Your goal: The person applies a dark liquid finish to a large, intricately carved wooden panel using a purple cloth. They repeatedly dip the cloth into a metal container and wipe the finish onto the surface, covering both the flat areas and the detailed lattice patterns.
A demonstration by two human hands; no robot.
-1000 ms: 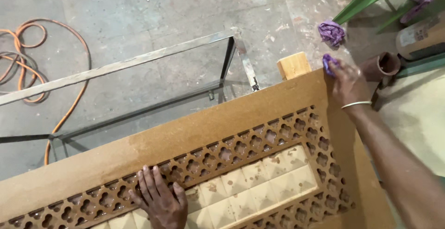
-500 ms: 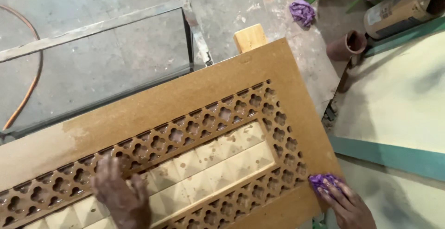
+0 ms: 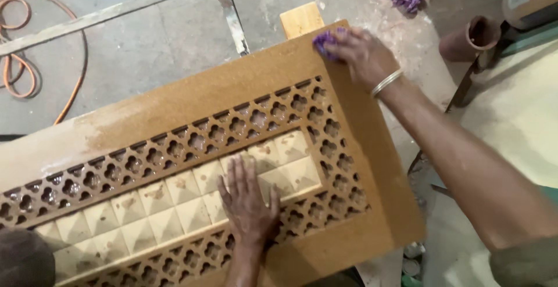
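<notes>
purple cloth [image 3: 323, 41] sits bunched under my right hand [image 3: 363, 54] at the carved wooden panel's [image 3: 244, 92] one o'clock corner, while my left hand [image 3: 247, 197] lies flat, fingers spread, at six o'clock.

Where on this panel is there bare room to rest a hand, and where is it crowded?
Free: the plain top band of the carved wooden panel, between its far edge and the lattice, left of the right hand pressing a purple cloth. Crowded: the pyramid-block centre under the left hand, and the far right corner.
</notes>
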